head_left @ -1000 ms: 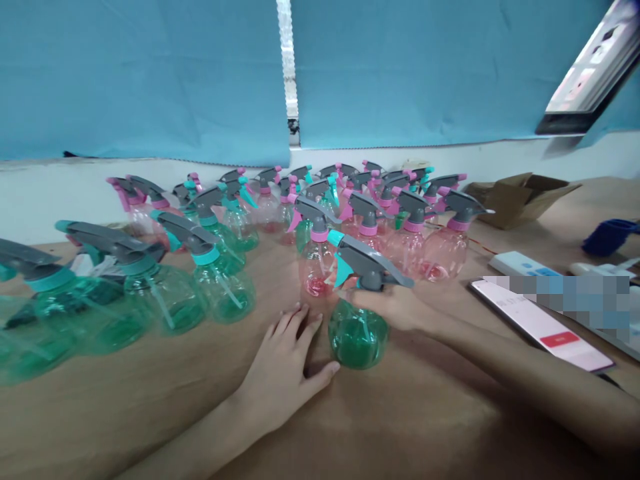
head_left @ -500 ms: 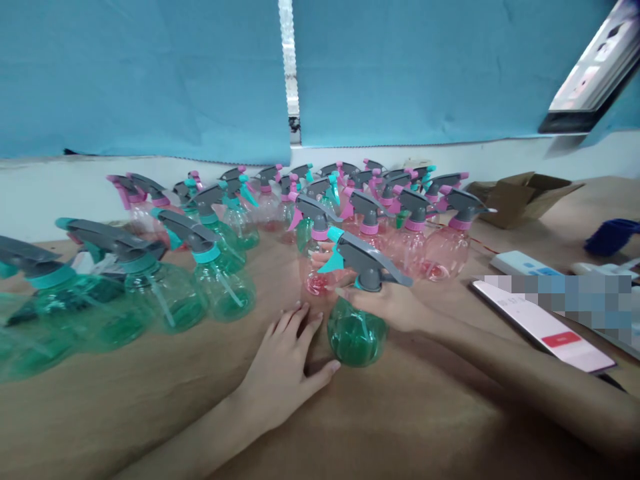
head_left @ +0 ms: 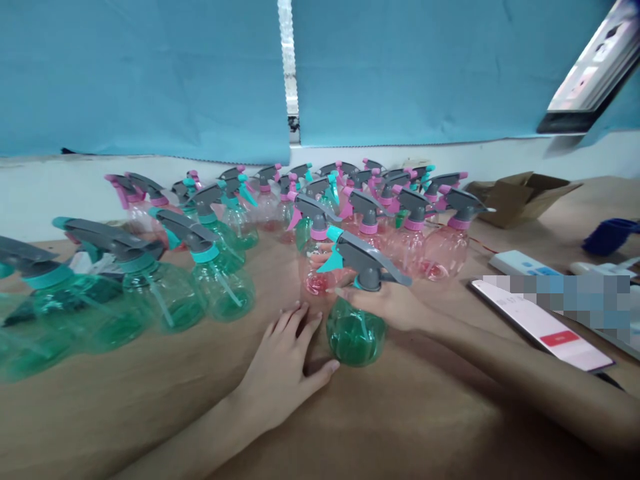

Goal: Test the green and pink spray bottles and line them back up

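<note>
In the head view, the right hand (head_left: 393,305) is holding the green bottle (head_left: 356,339). Its grip is closing around the neck, just under the gray spray head (head_left: 367,261). Some fingers are poking out past the teal trigger (head_left: 332,259), but nobody can tell if they are pushing it. The bottle is standing upright in front of the person, close to the left hand (head_left: 277,363). That hand is holding nothing. It is resting on the tabletop (head_left: 400,430) with its fingers spreading wide.

The gray head is sitting on the green bottle, so that part is looking done. How tight it is sitting is too hard to tell. The other green bottles (head_left: 224,300) on the left are wearing heads too, and so are the pink bottles (head_left: 315,285) behind. All those bottles are looking put together. The green bottle is standing a bit apart from the left group, and the right hand is not letting go, so work on this one is probably not ending yet. A phone (head_left: 537,320) is lying on the right.
</note>
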The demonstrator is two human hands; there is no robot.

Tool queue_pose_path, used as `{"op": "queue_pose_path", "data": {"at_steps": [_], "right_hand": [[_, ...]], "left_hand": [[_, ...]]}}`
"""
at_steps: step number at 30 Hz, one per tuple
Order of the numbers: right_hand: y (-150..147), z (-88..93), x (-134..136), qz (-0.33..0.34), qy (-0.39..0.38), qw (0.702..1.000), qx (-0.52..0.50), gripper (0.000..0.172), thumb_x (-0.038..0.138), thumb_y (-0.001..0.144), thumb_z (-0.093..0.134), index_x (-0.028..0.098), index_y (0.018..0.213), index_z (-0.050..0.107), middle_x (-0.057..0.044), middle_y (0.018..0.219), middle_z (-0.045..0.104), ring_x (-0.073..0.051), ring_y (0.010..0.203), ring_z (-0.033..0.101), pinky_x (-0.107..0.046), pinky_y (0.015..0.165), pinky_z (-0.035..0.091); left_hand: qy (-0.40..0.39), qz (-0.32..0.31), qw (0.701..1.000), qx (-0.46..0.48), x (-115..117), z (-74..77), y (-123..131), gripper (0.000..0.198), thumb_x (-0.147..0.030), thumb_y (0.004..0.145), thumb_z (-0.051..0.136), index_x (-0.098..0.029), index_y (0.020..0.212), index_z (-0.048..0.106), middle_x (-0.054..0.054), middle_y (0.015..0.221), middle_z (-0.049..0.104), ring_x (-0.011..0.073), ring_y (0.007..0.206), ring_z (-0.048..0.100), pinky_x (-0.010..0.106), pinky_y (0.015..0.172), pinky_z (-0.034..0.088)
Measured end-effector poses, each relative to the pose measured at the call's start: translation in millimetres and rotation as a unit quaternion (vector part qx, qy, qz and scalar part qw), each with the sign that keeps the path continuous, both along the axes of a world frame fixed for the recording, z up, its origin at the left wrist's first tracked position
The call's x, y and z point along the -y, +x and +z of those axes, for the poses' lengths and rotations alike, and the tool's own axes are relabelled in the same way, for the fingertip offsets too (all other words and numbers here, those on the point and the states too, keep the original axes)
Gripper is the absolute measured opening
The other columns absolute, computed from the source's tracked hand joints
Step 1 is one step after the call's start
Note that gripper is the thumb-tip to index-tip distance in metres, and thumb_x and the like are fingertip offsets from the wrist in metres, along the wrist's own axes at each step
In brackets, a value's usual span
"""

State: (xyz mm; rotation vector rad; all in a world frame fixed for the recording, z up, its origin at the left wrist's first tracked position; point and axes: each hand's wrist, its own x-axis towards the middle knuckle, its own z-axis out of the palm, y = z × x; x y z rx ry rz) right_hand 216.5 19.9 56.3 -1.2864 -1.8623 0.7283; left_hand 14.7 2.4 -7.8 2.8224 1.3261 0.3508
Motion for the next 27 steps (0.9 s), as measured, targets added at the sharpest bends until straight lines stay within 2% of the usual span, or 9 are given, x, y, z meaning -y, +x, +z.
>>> {"op": "queue_pose_path", "data": {"at_steps": [5,9,19,23,27], "right_hand": [[2.3,-3.4,-2.4,0.0,0.01,1.0,-0.002,0.019,0.035,0.075,0.054,0.022,0.061,0.057,0.002,0.058,0.052,-0.013,0.056,0.048,-0.026,0.055,0.045],[3.5,-8.9,-5.4,0.035,0.017,0.998,-0.039,0.016,0.035,0.077,0.054,0.022,0.078,0.064,0.001,0.07,0.061,-0.015,0.067,0.054,-0.031,0.066,0.049],[3.2,-8.1,-3.7,0.036,-0.008,0.998,-0.047,0.015,0.032,0.078,0.054,0.022,0.083,0.063,0.001,0.072,0.062,-0.015,0.066,0.056,-0.032,0.066,0.05],[2.4,-5.8,-2.5,0.02,0.005,0.999,-0.032,0.012,0.031,0.076,0.054,0.024,0.075,0.064,0.001,0.063,0.058,-0.016,0.064,0.056,-0.03,0.061,0.049],[1.9,-4.3,-2.6,0.003,0.006,1.0,-0.009,0.018,0.035,0.075,0.055,0.024,0.062,0.06,0.002,0.056,0.052,-0.015,0.058,0.052,-0.029,0.056,0.046]], "left_hand": [[-0.005,-0.004,1.0,0.006,0.4,1.2,0.5,0.058,-0.052,0.085,0.052,-0.014,0.129,0.049,0.018,0.138,0.043,0.0352,0.125,0.038,0.052,0.097,0.034],[-0.009,-0.002,1.0,0.005,0.9,2.0,1.0,0.061,-0.053,0.086,0.051,-0.012,0.13,0.048,0.019,0.138,0.042,0.0368,0.125,0.038,0.054,0.096,0.034],[-0.008,0.001,1.0,-0.002,0.4,1.5,0.8,0.062,-0.054,0.086,0.051,-0.012,0.131,0.047,0.018,0.139,0.042,0.0358,0.126,0.037,0.052,0.098,0.033],[-0.009,-0.002,1.0,-0.001,0.5,2.0,0.7,0.061,-0.053,0.085,0.052,-0.011,0.13,0.048,0.019,0.138,0.042,0.0355,0.126,0.037,0.052,0.098,0.034],[-0.015,-0.001,1.0,0.0,0.5,3.0,1.1,0.059,-0.052,0.085,0.053,-0.012,0.13,0.048,0.018,0.139,0.042,0.0351,0.127,0.036,0.052,0.099,0.033]]}}
